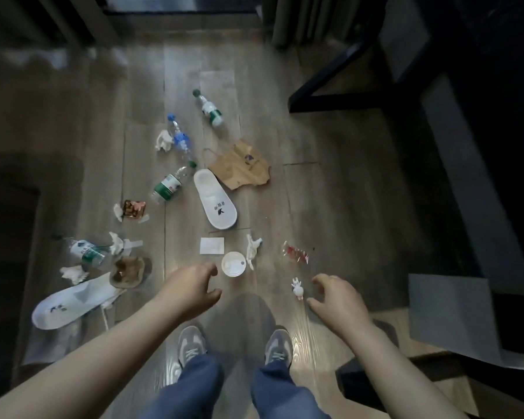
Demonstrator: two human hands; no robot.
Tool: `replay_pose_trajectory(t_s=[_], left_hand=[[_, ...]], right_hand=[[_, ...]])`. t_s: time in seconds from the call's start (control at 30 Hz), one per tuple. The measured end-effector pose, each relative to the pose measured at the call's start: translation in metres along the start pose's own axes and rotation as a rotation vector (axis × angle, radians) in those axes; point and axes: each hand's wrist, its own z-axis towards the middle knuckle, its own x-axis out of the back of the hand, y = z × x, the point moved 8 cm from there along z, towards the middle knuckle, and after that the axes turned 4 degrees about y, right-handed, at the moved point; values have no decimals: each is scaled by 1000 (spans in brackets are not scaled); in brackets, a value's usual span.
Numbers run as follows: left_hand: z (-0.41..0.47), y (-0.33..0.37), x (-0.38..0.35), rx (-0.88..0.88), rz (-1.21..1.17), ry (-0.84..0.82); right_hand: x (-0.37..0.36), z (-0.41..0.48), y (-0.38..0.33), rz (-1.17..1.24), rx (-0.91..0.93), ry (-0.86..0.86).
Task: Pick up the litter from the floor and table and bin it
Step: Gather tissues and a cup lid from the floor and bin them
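Over littered floor (315,201) — both hands (191,290) (338,300) loosely curled.

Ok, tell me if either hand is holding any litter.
No, the left hand and right hand are both empty, fingers loosely curled above the floor.

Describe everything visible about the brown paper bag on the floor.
The brown paper bag lies flattened and crumpled on the wood floor, its lower edge ragged. A thin loop handle sticks out at its far-left corner and a small dark logo marks its face. Its near-left edge meets the white slipper.
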Motion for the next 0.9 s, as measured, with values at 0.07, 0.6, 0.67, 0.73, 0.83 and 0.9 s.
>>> replay_pose_trajectory(t_s=[0.07,0.6,0.67,0.73,0.83,0.9], left_hand=[[29,-14,-38,-2,-8,1],[233,-93,-263,-236,-48,172],[240,-92,-272,-289,-6,190],[241,-91,-278,-324,36,187],[233,-98,-281,-269,43,179],[230,-104,-282,-224,28,195]], right_hand=[[-36,32,8,0,16,-3],[-254,260,60,-74,269,192],[-262,267,64,-80,303,227],[-264,267,69,-80,323,269],[-268,258,77,-77,288,269],[-273,249,85,-86,268,262]])
